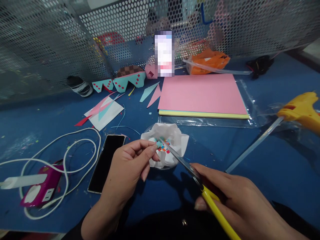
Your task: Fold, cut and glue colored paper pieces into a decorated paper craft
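My left hand [132, 160] pinches a small light-blue piece of paper [159, 144] between thumb and forefinger. Yellow-handled scissors [186, 164] are gripped in my right hand [232, 193], their blades pointing up and left so the tips come close to that piece. Beneath both is a bowl lined with crumpled white paper [182, 141], holding tiny red, orange and blue paper bits [163, 148]. The fingers of my right hand partly cover the scissors' handles. Whether the blades are touching the paper, I cannot tell.
Pink sheets [200, 93] lie beyond the bowl, with a yellow glue gun [297, 110] at right. A dark phone [106, 163], a white cable [66, 156] and a magenta device [45, 185] are at left. Blue paper shapes [128, 82] stand near the perforated metal panel [120, 23].
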The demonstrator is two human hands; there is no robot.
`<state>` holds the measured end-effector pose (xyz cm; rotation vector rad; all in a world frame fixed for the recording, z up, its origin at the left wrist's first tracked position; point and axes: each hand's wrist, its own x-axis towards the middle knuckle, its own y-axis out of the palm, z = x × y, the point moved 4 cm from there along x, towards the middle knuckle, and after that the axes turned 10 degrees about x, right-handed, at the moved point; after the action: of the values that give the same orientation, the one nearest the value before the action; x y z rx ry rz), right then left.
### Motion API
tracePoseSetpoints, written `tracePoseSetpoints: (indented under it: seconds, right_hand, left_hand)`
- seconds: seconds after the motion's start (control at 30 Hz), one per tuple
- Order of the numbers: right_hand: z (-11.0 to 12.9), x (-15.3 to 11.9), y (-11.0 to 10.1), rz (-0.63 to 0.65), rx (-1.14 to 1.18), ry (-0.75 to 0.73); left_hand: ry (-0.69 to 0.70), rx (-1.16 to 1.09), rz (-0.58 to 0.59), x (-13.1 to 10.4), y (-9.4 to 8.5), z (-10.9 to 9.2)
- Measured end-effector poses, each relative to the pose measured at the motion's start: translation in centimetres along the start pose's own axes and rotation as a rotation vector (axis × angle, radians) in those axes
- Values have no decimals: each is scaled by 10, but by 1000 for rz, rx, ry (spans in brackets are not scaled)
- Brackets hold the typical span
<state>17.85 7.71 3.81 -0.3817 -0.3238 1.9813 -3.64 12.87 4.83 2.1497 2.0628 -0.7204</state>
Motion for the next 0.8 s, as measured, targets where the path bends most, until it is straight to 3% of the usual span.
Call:
tracePoseSetpoints:
  seconds: [0.27,0.8]
  right_hand:
    - [-1,-3,0,-4,-32,-1]
    - [7,-1,1,-51,-143,-174]
  left_hand:
    - [3,-43,-41,1,-1,0]
    - [2,-102,-39,1,3,-1]
